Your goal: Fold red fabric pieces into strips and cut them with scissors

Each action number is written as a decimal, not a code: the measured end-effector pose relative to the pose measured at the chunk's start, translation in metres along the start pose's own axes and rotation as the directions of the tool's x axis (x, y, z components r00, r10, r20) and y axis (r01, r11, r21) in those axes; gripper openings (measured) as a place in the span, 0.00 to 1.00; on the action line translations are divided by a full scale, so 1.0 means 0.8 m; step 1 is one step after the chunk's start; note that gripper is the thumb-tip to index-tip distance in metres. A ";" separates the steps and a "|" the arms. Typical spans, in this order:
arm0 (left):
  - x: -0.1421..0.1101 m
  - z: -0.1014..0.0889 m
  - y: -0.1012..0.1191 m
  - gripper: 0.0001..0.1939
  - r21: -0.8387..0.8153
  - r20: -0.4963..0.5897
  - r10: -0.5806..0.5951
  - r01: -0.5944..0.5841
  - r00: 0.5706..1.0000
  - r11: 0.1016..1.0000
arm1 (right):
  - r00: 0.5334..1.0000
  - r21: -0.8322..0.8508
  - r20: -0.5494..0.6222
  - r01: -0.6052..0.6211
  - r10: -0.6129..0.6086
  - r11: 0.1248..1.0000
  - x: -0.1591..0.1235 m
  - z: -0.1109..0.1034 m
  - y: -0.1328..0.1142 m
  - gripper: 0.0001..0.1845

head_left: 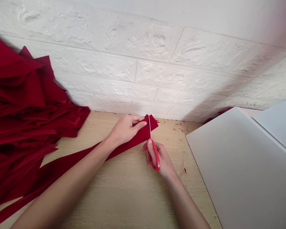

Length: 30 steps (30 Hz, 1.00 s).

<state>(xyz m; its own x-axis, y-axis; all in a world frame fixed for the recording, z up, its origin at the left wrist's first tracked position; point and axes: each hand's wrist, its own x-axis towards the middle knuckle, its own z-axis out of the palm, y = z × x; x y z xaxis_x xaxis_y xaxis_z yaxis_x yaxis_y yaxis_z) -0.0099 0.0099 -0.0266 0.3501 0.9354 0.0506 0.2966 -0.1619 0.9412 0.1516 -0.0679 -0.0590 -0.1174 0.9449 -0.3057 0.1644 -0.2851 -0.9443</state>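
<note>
The long, flat strip of deep-red fabric (133, 140) ran slantwise over the table, its far end between the two hands and its other end trailing to the near left. Across it, close to the far end, lay the slim metal blades of the scissors with red plastic handles (156, 153); seen edge-on, they did not show how far apart they stood. A clean cut seemed to call for the cloth held taut and flat beside the blades, the line kept straight from edge to edge, and the left thumb clear of the metal, since it sat just beside it. The left hand (125, 129) was nearly closed, pinching the strip with its thumb on top. The right hand (162, 159) was curled around the scissor handles, thumb uppermost. Small red scraps (185, 170) dotted the pale wood-grained tabletop (131, 187) to the right. A large heap of dark-red fabric pieces (26, 105) rose at the left, a smooth whitish panel (228, 159) stood at the right, and a white brick-patterned wall (124, 60) closed the back.
</note>
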 end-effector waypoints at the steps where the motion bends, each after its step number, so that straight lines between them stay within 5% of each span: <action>1: 0.000 0.001 0.000 0.16 0.022 0.006 0.014 -0.014 1.000 1.000 | 1.000 -0.009 -0.002 0.002 -0.002 1.000 0.000 0.000 0.000 0.31; 18: -0.001 -0.001 -0.002 0.16 -0.042 0.048 0.020 -0.018 0.999 0.999 | 1.000 -0.022 0.015 0.000 0.000 1.000 0.004 -0.007 0.004 0.30; 30: -0.002 0.003 -0.001 0.17 0.085 0.027 0.049 -0.051 0.998 0.995 | 0.996 -0.088 0.003 0.087 -0.087 0.992 0.001 -0.005 -0.002 0.33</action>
<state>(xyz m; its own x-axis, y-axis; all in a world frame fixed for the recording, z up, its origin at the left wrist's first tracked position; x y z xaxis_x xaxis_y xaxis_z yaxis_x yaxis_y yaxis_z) -0.0085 0.0079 -0.0278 0.3880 0.9175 0.0876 0.3527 -0.2356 0.9056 0.1548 -0.0664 -0.0569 -0.1342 0.9655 -0.2232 0.2395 -0.1869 -0.9527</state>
